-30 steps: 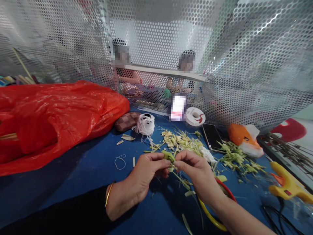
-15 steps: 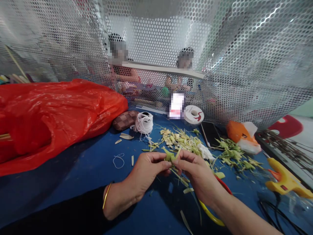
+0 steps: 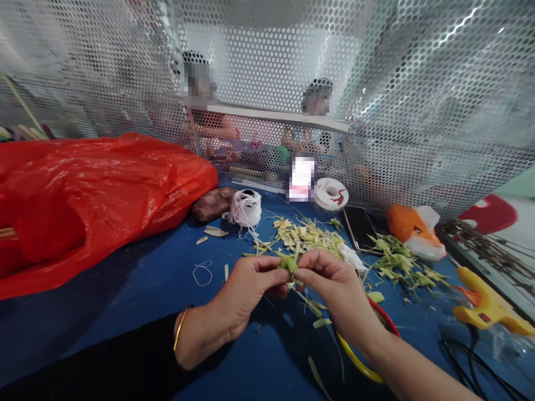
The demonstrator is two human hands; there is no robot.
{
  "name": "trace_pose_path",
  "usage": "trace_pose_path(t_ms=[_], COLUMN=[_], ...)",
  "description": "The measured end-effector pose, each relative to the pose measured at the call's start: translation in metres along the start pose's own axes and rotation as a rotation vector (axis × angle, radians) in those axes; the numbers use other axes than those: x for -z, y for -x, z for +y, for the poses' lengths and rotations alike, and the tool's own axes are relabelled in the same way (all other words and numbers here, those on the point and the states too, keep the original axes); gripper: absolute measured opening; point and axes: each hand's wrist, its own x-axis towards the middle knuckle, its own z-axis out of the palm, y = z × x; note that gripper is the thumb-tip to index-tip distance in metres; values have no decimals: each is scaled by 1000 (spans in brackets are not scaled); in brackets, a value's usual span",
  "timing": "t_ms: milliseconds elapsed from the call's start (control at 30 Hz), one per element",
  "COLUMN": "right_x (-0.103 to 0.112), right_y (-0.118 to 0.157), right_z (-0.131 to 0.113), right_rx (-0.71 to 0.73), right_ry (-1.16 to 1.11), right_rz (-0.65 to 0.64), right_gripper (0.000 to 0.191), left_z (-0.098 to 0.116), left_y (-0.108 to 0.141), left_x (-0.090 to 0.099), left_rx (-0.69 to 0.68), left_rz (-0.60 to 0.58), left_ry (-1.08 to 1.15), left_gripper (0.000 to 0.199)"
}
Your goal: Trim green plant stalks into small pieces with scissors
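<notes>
A small green folded leaf piece [image 3: 289, 264] is pinched between both hands above the blue table [image 3: 159, 323]. My left hand [image 3: 254, 284] grips its left side with thumb and forefinger. On its right side, my right hand [image 3: 330, 278] closes thumb and fingers on it. Pale leaf strips stick up and down from the piece. Behind the hands lies a heap of leaf scraps [image 3: 309, 234]. Below my right forearm a red and yellow ring [image 3: 359, 365] shows in part.
A red plastic bag [image 3: 125, 184] fills the left. White string [image 3: 246, 209], a white spool [image 3: 331, 194], a dark phone [image 3: 360, 228] and an orange tissue pack [image 3: 416, 231] stand behind. At right is a yellow glue gun [image 3: 487, 303]. Two people sit beyond the perforated screen [image 3: 267, 67].
The green piece has turned slightly in my fingers, and one strip now points more upright. My right fingers have shifted a little left and up.
</notes>
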Motion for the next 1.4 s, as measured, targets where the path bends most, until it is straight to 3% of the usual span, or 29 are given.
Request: trace_pose_path(t_ms=[167, 433, 667, 800, 967, 1100, 1233, 1333, 1400], right_x=[1, -5, 5, 8, 10, 10, 10, 10, 11], right_y=[2, 4, -3, -4, -6, -9, -8, -10, -12], right_z=[2, 1, -2, -4, 0, 3, 8, 13, 15], right_rx=[5, -39, -145, -252, -488, -425, -321, -299, -282], right_ry=[72, 93, 21, -153, -342, -373, -338, -341, -312], right_rz=[-11, 112, -64, -102, -143, -19, 55, 59, 65], right_gripper=[19, 22, 27, 38, 29, 25, 25, 24, 26], left_z=[1, 4, 0, -1, -3, -4, -5, -6, -5], left_y=[0, 3, 0, 2, 7, 6, 5, 6, 4], left_x=[0, -1, 0, -3, -7, -4, -1, -2, -3], left_rx=[11, -56, -2, 45, 150, 157, 143, 167, 165], left_rz=[-31, -65, -57, -79, -238, -356, -372, -316, -211], left_ry=[-17, -134, -97, -77, -181, -242, -268, -242, -163], left_gripper=[19, 5, 17, 17, 8, 7, 10, 15, 17])
